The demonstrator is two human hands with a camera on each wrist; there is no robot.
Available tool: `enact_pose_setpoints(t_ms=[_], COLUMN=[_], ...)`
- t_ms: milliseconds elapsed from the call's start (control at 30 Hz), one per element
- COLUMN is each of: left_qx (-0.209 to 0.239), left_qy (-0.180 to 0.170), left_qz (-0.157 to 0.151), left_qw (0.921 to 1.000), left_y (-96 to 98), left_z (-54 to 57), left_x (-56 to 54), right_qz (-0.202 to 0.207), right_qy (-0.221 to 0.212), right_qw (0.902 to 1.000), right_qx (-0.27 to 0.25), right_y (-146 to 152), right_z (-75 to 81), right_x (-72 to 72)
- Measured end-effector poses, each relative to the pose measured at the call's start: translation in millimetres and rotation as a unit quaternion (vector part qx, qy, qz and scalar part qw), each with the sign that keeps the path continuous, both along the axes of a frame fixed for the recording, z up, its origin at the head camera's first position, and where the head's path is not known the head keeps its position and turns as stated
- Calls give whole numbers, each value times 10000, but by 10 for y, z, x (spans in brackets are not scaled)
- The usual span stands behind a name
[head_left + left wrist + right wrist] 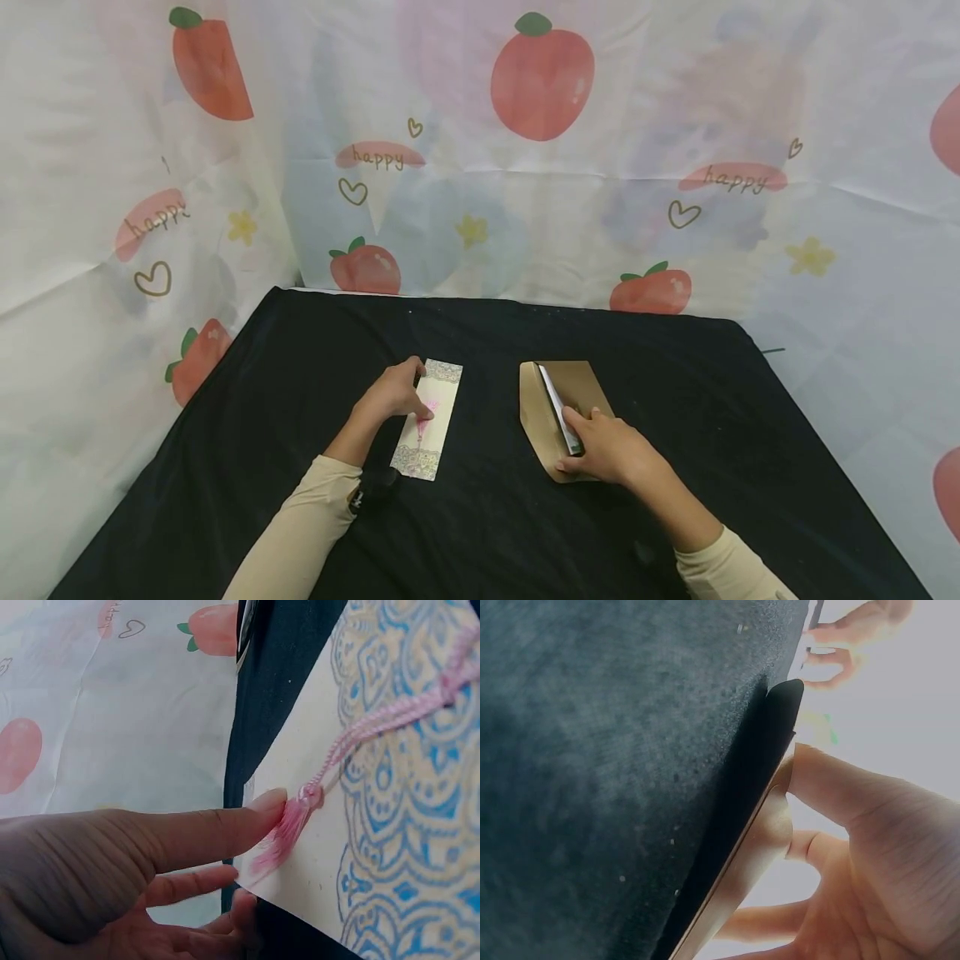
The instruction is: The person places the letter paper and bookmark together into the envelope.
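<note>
Beige sleeves (296, 525), left fingers (193, 884) on tasselled card (441, 408), right fingers (582, 424) on envelope (572, 380)

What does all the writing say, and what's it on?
"happy": middle pink patch of the backdrop.
"happy": right pink patch.
"happ", last letter unclear: left pink patch.
Left wrist view: backdrop word, cut off and blurred.
Wristband: mark too small to read.
Bookmark, envelope: no readable words.

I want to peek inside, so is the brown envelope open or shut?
Open: the envelope's flap is spread out to the left, and something white shows at its mouth.
</note>
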State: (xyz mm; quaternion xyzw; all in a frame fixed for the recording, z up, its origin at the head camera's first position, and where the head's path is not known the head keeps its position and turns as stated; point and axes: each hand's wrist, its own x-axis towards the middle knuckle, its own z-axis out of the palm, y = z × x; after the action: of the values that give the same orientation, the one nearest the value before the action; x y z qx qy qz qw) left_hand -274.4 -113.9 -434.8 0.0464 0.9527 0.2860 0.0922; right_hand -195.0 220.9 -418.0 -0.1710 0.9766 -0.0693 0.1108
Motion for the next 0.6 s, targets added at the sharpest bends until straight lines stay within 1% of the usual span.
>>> enact_pose_setpoints(t_ms=[100, 300, 600], left_qx=[178, 482, 1054], left_qy=[-147, -187, -280], left_qz=[-194, -628, -773], left_qw=[9995, 9967, 9910], left_y=[1, -13, -66], left_z=[-26, -66, -73], left_x=[-19, -60, -90], right_qz=[5, -63, -70], right_qy=[17, -41, -50], right_qw=[10000, 10000, 10000], right_qx=[10, 1, 21], right_y=[0, -7, -9], right_z=[-3, -8, -1], right_x=[0, 5, -3])
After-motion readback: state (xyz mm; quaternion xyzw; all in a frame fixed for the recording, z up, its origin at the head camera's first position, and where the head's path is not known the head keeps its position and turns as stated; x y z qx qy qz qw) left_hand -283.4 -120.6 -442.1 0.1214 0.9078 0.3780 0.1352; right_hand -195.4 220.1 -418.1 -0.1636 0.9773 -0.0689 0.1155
